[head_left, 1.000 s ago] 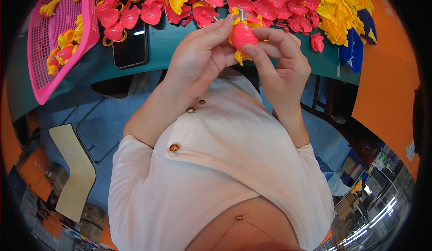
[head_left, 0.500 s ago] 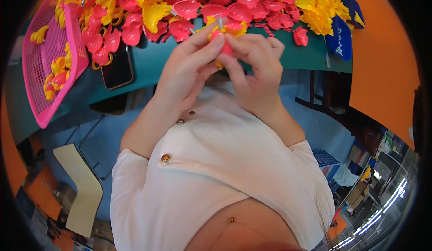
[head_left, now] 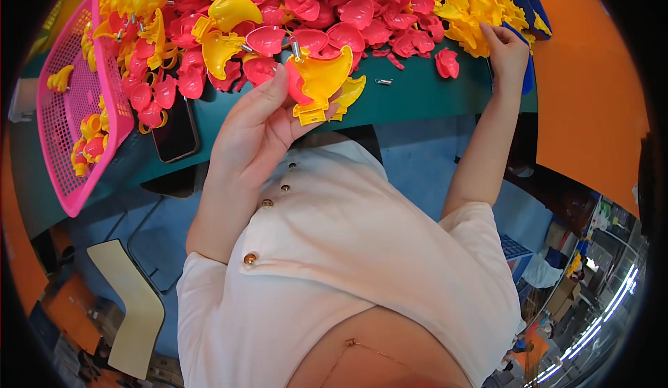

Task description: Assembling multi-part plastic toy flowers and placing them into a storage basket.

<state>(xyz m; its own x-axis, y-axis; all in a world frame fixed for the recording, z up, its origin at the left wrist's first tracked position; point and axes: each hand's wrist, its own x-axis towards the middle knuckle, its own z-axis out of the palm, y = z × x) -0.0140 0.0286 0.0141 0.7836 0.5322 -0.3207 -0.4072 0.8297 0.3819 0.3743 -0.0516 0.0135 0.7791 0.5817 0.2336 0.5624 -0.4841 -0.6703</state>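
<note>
My left hand [head_left: 261,120], fingers closed, holds a yellow curved plastic shell [head_left: 321,82] above the table's near edge. A glossy pink plastic piece [head_left: 298,85] sits at the shell's left side, by my thumb. A small metal spring [head_left: 296,48] stands at its top. Another yellow curved part [head_left: 350,94] shows just behind the shell; whether my fingers hold it too is unclear. My right hand [head_left: 508,54] reaches out to the far right, fingertips at the edge of a pile of yellow plastic parts [head_left: 470,16]. What those fingers grip, if anything, is hidden.
A heap of pink plastic shells [head_left: 355,12] covers the back of the green table [head_left: 417,99]. One loose spring [head_left: 383,82] lies in front. At left are a pink mesh basket [head_left: 69,116] with assembled pieces and a dark phone [head_left: 175,134]. An orange surface [head_left: 584,96] adjoins at right.
My hands have parted. The right one has moved away to the yellow pile; the left has shifted slightly left with the yellow shell and pink piece. A loose spring now shows on the table.
</note>
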